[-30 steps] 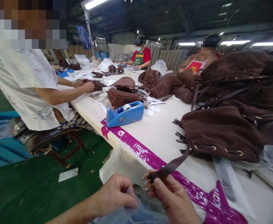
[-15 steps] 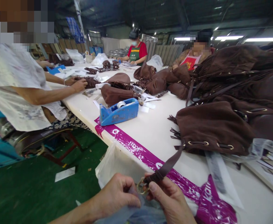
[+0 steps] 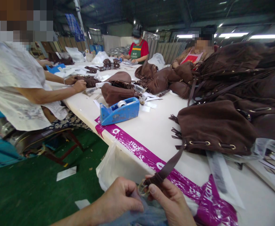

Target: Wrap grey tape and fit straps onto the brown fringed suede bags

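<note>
A dark brown strap [image 3: 171,161] runs from a fringed brown drawstring bag [image 3: 214,127] down to the table's near edge. Its end, with a gold-coloured buckle [image 3: 142,189], is gripped between the thumb and fingers of my right hand [image 3: 170,201]. Just left of the buckle, my left hand [image 3: 122,196] is closed in a pinch. Whatever those fingers hold is hidden or too thin to make out. Bluish, see-through plastic lies below both hands, at the bottom of the view.
A blue tape dispenser [image 3: 119,111] stands on the white table [image 3: 161,122] beside purple printed tape [image 3: 137,149] along the edge. Brown bags [image 3: 236,66] are heaped at right. A co-worker's hands [image 3: 77,84] handle a brown item at left; two more people sit beyond.
My left hand has shifted very slightly right, near the buckle. My right hand keeps its grip on the strap. The view has tilted a little.
</note>
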Motion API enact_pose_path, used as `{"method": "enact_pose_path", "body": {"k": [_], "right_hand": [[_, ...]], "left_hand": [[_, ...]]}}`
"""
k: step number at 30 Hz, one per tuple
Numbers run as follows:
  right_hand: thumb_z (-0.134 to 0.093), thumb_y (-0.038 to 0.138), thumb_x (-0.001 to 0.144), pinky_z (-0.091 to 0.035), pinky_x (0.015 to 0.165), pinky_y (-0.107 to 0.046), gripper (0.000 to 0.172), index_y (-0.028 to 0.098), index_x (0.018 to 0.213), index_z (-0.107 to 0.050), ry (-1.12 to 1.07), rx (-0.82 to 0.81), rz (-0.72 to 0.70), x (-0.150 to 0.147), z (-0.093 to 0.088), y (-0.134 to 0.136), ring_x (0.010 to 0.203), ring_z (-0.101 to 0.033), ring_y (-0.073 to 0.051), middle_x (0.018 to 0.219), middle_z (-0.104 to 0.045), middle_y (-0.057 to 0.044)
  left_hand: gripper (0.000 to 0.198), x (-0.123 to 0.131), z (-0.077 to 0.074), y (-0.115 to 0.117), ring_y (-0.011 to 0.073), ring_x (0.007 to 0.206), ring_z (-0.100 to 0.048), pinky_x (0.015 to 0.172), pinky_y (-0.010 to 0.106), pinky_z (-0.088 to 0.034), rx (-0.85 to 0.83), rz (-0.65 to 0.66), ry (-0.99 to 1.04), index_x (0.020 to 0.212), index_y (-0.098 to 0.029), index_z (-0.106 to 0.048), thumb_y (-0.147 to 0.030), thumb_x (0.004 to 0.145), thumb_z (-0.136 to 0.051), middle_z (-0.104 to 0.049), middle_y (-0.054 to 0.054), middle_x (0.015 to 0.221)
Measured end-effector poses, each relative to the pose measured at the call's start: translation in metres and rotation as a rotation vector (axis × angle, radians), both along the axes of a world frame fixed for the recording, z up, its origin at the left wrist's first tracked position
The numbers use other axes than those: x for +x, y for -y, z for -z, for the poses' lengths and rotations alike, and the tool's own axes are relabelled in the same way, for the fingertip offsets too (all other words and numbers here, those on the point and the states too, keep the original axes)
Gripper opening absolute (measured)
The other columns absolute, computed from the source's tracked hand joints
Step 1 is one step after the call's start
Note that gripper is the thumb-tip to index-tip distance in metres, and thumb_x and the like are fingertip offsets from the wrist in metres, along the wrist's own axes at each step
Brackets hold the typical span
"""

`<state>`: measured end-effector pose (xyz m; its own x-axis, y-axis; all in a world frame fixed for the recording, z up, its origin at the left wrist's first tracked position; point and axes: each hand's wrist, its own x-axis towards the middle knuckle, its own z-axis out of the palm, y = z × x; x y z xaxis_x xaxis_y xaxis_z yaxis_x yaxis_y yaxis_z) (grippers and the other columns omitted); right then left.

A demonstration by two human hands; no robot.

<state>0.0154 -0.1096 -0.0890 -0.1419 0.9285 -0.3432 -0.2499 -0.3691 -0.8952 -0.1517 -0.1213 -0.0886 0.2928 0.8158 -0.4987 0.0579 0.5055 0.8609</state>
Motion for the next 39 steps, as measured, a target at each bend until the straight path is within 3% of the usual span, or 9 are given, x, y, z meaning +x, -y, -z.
{"method": "enact_pose_path", "body": {"k": [15,20,24,29,32,34,37,39], "right_hand": [[-0.084,0.044,0.059,-0.049,0.064,-0.03,0.037,0.017,0.084,-0.077,0.019,0.012,-0.035,0.005,0.0,0.001,0.067,-0.064,-0.021,0.075,-0.074,-0.006],[-0.084,0.046,0.059,-0.05,0.071,-0.03,0.038,0.017,0.083,-0.077,0.061,0.063,-0.051,0.005,-0.001,0.0,0.075,-0.065,-0.023,0.076,-0.074,-0.007],[-0.083,0.048,0.059,-0.05,0.065,-0.03,0.036,0.017,0.078,-0.077,0.023,0.063,-0.097,0.007,0.0,0.0,0.067,-0.063,-0.021,0.071,-0.072,-0.006],[-0.08,0.048,0.064,-0.049,0.065,-0.029,0.038,0.017,0.084,-0.076,0.001,0.041,-0.078,0.01,-0.002,0.003,0.069,-0.062,-0.019,0.075,-0.072,-0.006],[-0.077,0.052,0.068,-0.048,0.061,-0.028,0.042,0.017,0.091,-0.076,0.043,0.039,-0.078,0.011,-0.003,0.007,0.064,-0.059,-0.018,0.077,-0.072,-0.005],[-0.077,0.053,0.067,-0.047,0.059,-0.027,0.043,0.017,0.09,-0.076,0.057,0.04,-0.043,0.01,-0.001,0.009,0.064,-0.058,-0.017,0.073,-0.07,-0.004],[-0.08,0.052,0.063,-0.046,0.053,-0.025,0.046,0.017,0.092,-0.075,0.003,0.002,0.007,0.007,0.006,0.014,0.06,-0.057,-0.016,0.07,-0.069,-0.003],[-0.081,0.055,0.06,-0.043,0.047,-0.024,0.05,0.017,0.092,-0.074,-0.068,-0.024,0.011,0.004,0.014,0.016,0.052,-0.054,-0.014,0.067,-0.067,-0.002]], "left_hand": [[0.017,0.004,0.011,0.001,0.0094,0.049,-0.042,0.048,0.021,-0.029,-0.03,-0.051,0.047,0.056,-0.012,-0.059,-0.021,0.052,-0.073,-0.052,-0.004,0.05],[0.014,0.007,0.003,-0.001,0.0091,0.048,-0.042,0.047,0.021,-0.029,-0.068,-0.049,0.032,0.055,-0.012,-0.061,-0.023,0.053,-0.071,-0.053,-0.004,0.048],[0.014,0.013,0.001,-0.005,0.014,0.052,-0.054,0.053,0.024,-0.04,-0.144,-0.074,0.147,0.057,-0.013,-0.061,-0.025,0.055,-0.068,-0.063,0.002,0.056],[0.016,0.024,-0.009,-0.008,0.016,0.053,-0.058,0.057,0.027,-0.045,-0.131,-0.144,0.233,0.058,-0.013,-0.06,-0.024,0.055,-0.07,-0.061,0.002,0.055],[0.02,0.028,-0.021,-0.003,0.0135,0.059,-0.058,0.061,0.024,-0.044,-0.14,-0.096,0.362,0.072,-0.01,-0.067,-0.025,0.059,-0.072,-0.063,0.004,0.066],[0.034,0.028,-0.023,0.002,0.0124,0.066,-0.059,0.067,0.024,-0.045,-0.174,-0.075,0.467,0.087,-0.011,-0.068,-0.023,0.056,-0.076,-0.065,0.004,0.077],[0.061,0.026,-0.007,0.012,0.0156,0.073,-0.061,0.073,0.027,-0.045,-0.121,-0.042,0.523,0.107,-0.015,-0.061,-0.025,0.051,-0.083,-0.066,0.006,0.087],[0.071,0.024,0.009,0.016,0.019,0.075,-0.062,0.073,0.03,-0.046,0.011,-0.004,0.459,0.12,-0.017,-0.054,-0.037,0.057,-0.082,-0.066,0.007,0.083]]}}
